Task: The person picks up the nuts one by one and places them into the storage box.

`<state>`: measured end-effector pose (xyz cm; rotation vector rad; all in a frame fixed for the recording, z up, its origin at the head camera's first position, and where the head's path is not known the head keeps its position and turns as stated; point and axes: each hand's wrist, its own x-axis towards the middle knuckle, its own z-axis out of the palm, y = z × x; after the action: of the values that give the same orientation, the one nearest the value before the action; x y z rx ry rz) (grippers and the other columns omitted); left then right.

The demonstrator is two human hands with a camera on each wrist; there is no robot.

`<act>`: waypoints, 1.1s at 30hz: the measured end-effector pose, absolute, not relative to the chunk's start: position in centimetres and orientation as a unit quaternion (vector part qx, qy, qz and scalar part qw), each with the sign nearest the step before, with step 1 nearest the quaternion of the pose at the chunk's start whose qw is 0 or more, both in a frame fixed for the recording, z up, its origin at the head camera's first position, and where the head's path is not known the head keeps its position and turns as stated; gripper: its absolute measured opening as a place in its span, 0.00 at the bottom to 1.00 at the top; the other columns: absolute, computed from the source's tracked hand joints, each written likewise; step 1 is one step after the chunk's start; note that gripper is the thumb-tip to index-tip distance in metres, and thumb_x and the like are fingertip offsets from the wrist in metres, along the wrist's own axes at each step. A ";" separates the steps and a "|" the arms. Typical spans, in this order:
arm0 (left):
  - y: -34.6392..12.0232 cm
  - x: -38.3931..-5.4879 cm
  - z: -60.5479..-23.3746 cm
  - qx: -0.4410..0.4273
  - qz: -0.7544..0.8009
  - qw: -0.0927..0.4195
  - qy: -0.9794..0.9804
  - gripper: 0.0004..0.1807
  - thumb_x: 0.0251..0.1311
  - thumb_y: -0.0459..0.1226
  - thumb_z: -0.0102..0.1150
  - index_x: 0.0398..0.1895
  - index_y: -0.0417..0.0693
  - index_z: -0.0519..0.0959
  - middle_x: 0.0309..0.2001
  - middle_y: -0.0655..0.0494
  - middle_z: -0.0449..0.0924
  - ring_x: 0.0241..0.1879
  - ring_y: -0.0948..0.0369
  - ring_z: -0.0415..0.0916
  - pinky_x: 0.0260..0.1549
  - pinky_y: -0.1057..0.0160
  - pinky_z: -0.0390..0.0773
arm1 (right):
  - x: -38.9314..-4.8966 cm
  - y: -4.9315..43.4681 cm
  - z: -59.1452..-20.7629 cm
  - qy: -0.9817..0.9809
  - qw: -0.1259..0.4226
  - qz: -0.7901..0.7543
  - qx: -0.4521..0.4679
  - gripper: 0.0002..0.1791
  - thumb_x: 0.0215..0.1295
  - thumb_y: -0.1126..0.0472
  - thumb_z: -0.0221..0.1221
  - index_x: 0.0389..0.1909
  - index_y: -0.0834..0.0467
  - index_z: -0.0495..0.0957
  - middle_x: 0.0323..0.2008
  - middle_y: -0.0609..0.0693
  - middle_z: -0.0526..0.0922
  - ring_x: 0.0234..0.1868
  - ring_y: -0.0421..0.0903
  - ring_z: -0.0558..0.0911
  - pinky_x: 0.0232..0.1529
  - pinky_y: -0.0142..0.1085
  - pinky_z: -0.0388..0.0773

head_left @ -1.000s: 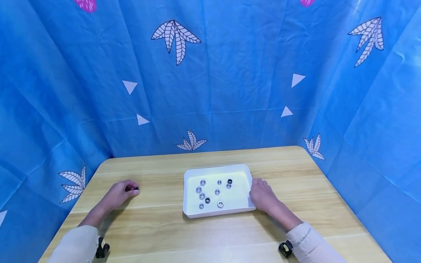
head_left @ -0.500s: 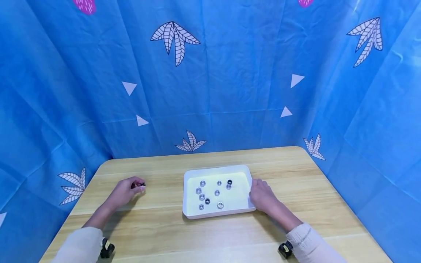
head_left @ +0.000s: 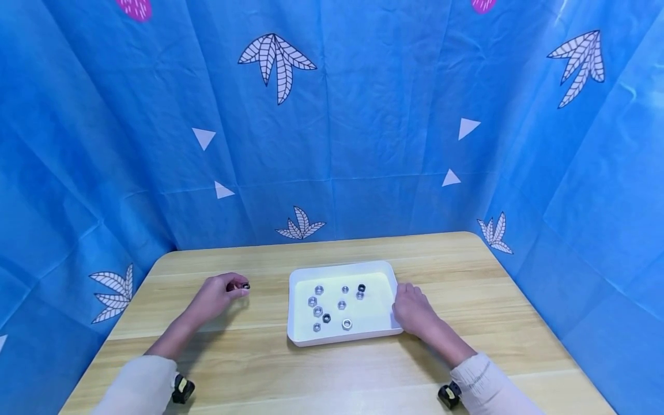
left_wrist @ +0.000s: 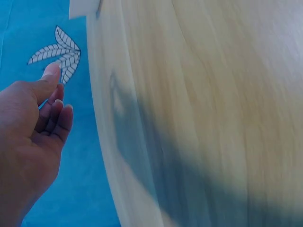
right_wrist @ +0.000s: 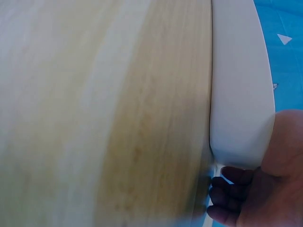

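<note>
In the head view my left hand [head_left: 215, 297] is above the table, left of the white tray [head_left: 347, 338], and pinches a small dark nut [head_left: 246, 285] between thumb and fingertips. The left wrist view shows this hand [left_wrist: 35, 123] from the palm side, with the nut out of sight. At the tray's right end, my right hand [head_left: 413, 309] grips the wall. Its curled fingers [right_wrist: 229, 191] appear beside the end of the tray [right_wrist: 241, 85] in the right wrist view. Several silver nuts [head_left: 318, 312] and two black nuts [head_left: 327, 318] lie spread inside the tray.
A light wooden table [head_left: 249, 369] carries the tray near its middle. Blue patterned curtain [head_left: 363, 144] hangs behind the table and along both sides. Each wrist wears a small black camera [head_left: 183, 389].
My left hand has moved right toward the tray and slightly away from me, carrying the dark nut. My right hand keeps its hold on the tray, which stays in place.
</note>
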<state>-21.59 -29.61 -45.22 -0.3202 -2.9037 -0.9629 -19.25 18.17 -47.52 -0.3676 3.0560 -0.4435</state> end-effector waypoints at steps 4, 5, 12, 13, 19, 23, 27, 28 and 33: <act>-28.8 -21.5 -44.9 -0.111 -0.317 0.031 -0.941 0.12 0.64 0.35 0.69 0.48 0.40 0.87 0.36 0.54 0.86 0.34 0.64 0.76 0.33 0.68 0.76 | -19.2 18.1 -47.5 0.982 0.008 -0.146 -0.121 0.18 0.70 0.64 0.52 0.51 0.76 0.69 0.40 0.64 0.73 0.42 0.59 0.73 0.50 0.56 0.76; -28.7 -21.5 -44.9 -0.110 -0.319 0.032 -0.941 0.12 0.64 0.35 0.70 0.48 0.40 0.87 0.36 0.54 0.86 0.34 0.64 0.76 0.33 0.68 0.76 | -19.2 18.1 -47.5 0.981 0.007 -0.148 -0.122 0.18 0.70 0.64 0.52 0.51 0.76 0.69 0.40 0.64 0.73 0.42 0.59 0.73 0.50 0.56 0.76; -27.8 -21.7 -44.6 -0.127 -0.320 0.034 -0.938 0.13 0.63 0.35 0.71 0.48 0.39 0.87 0.37 0.53 0.87 0.35 0.63 0.77 0.34 0.68 0.78 | -19.2 18.2 -47.5 0.981 0.001 -0.148 -0.127 0.18 0.70 0.65 0.51 0.51 0.76 0.69 0.39 0.64 0.73 0.41 0.59 0.73 0.48 0.56 0.76; -27.6 -21.7 -44.5 -0.128 -0.319 0.032 -0.938 0.13 0.62 0.35 0.71 0.48 0.39 0.87 0.37 0.53 0.87 0.35 0.62 0.77 0.35 0.68 0.78 | -19.2 18.2 -47.5 0.981 0.002 -0.148 -0.127 0.17 0.70 0.65 0.52 0.51 0.76 0.69 0.39 0.63 0.73 0.40 0.58 0.73 0.48 0.55 0.76; -26.5 -21.8 -44.2 -0.130 -0.312 0.032 -0.941 0.14 0.62 0.36 0.72 0.49 0.40 0.87 0.38 0.53 0.87 0.35 0.62 0.77 0.34 0.69 0.78 | -19.3 18.2 -47.3 0.981 0.007 -0.142 -0.128 0.17 0.71 0.64 0.52 0.51 0.75 0.69 0.39 0.63 0.72 0.40 0.57 0.72 0.48 0.54 0.76; -25.7 -22.0 -43.9 -0.132 -0.315 0.029 -0.939 0.14 0.61 0.35 0.72 0.48 0.40 0.87 0.38 0.53 0.87 0.35 0.62 0.77 0.32 0.69 0.78 | -19.3 18.3 -47.4 0.981 0.011 -0.144 -0.127 0.17 0.71 0.64 0.52 0.51 0.75 0.69 0.40 0.63 0.73 0.41 0.58 0.72 0.49 0.55 0.76; -25.0 -22.1 -43.7 -0.139 -0.315 0.024 -0.939 0.13 0.61 0.35 0.72 0.48 0.41 0.88 0.37 0.53 0.87 0.35 0.61 0.77 0.32 0.69 0.78 | -19.3 18.3 -47.5 0.982 0.017 -0.144 -0.124 0.18 0.71 0.64 0.51 0.52 0.76 0.69 0.41 0.64 0.73 0.42 0.59 0.73 0.51 0.56 0.76; -24.8 -22.2 -43.7 -0.139 -0.315 0.022 -0.939 0.14 0.61 0.36 0.72 0.48 0.41 0.88 0.37 0.53 0.87 0.35 0.61 0.77 0.33 0.69 0.78 | -19.3 18.3 -47.5 0.981 0.018 -0.145 -0.124 0.18 0.71 0.64 0.51 0.52 0.76 0.69 0.41 0.64 0.73 0.42 0.58 0.73 0.50 0.56 0.76; -23.8 -22.5 -43.7 -0.148 -0.321 0.021 -0.935 0.15 0.61 0.37 0.72 0.49 0.41 0.88 0.38 0.54 0.87 0.35 0.61 0.77 0.32 0.69 0.78 | -19.2 18.4 -47.5 0.981 0.023 -0.146 -0.127 0.19 0.71 0.64 0.52 0.53 0.76 0.69 0.40 0.63 0.73 0.42 0.58 0.72 0.49 0.55 0.76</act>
<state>-22.47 -23.82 -43.71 -0.4581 -2.9003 -0.9942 -19.23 18.36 -47.52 -0.3943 3.0365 -0.4528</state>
